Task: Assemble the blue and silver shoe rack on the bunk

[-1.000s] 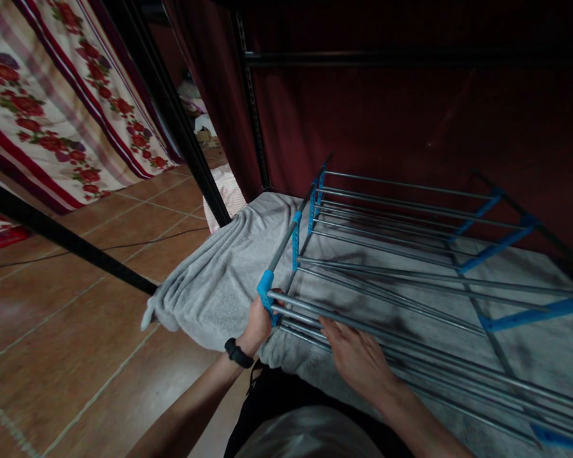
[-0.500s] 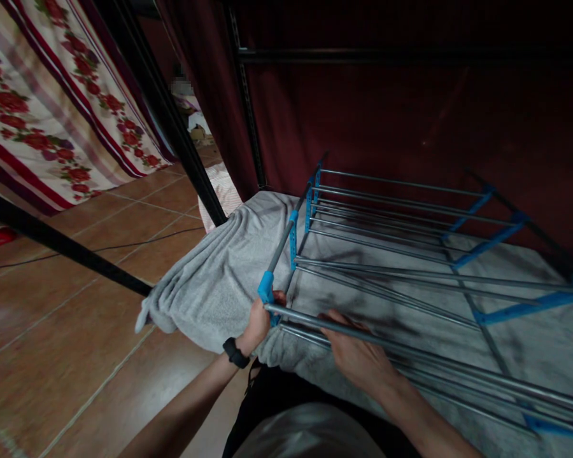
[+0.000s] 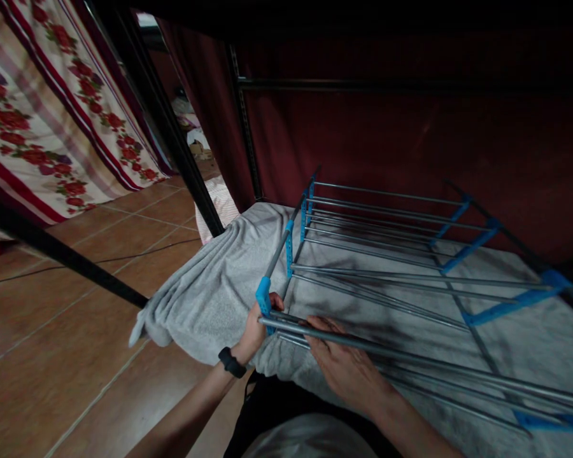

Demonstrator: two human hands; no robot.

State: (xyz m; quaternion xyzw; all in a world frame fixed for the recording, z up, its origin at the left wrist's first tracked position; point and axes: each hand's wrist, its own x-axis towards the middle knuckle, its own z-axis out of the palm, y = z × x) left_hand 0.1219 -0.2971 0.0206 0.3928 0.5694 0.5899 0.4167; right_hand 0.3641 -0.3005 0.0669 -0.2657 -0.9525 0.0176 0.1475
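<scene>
A rack of grey metal tubes point(image 3: 386, 273) and blue plastic brackets lies on its side on a grey blanket. My left hand point(image 3: 254, 331), with a black band on the wrist, is closed around the blue corner bracket point(image 3: 263, 296) at the rack's near left. The near metal tube point(image 3: 391, 349) has its left end against this bracket; whether it sits in a socket I cannot tell. My right hand point(image 3: 346, 366) grips that tube a short way right of the bracket, fingers curled over it. Other tubes run just below, partly hidden by this hand.
The blanket point(image 3: 210, 286) covers a low bed surface within a black metal frame point(image 3: 172, 121). A dark red curtain point(image 3: 386, 133) hangs behind. To the left are a tiled floor point(image 3: 76, 343) with a dark cable point(image 3: 138, 254) and a flowered curtain point(image 3: 52, 121).
My right hand has slid a little left, nearer the bracket. The tube's left end sits slightly lower and farther left against it. My left hand keeps its hold; the view has shifted slightly.
</scene>
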